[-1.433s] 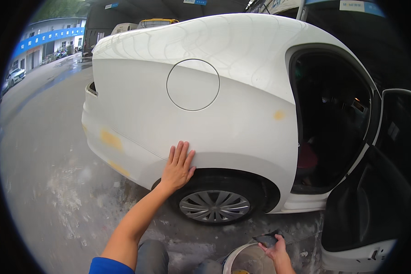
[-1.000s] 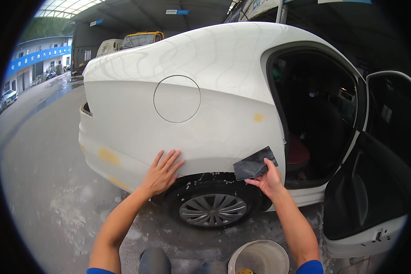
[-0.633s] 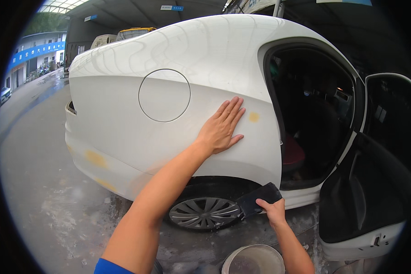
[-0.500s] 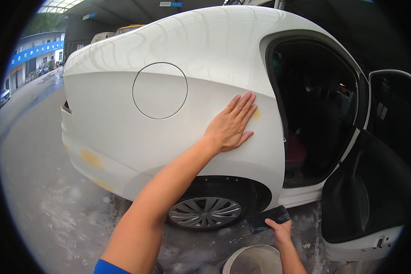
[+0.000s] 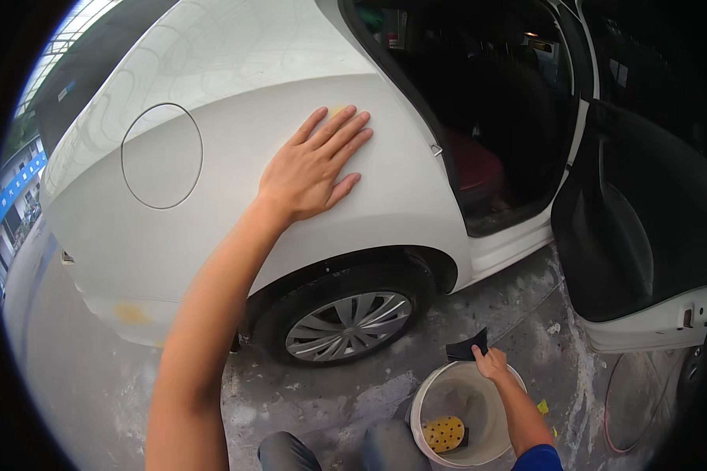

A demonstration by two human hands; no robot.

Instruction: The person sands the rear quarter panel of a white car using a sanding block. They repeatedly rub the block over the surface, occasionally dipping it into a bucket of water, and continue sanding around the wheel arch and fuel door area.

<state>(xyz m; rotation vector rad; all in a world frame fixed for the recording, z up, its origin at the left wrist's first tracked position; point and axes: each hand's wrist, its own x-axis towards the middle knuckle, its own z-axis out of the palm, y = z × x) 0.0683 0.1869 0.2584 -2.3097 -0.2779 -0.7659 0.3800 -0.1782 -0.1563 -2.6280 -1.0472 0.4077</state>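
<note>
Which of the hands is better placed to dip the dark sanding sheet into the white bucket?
Right. The right hand already holds the dark sanding sheet at the white bucket's rim; the left hand lies flat on the car's rear panel.

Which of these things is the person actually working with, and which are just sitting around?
In use:
left hand, flat on the white car panel, fingers at a yellowish spot
right hand, holding a dark sheet over the white bucket

Just there:
wheel
open door
fuel flap
yellow perforated disc in the bucket
hose on the wet floor
</note>
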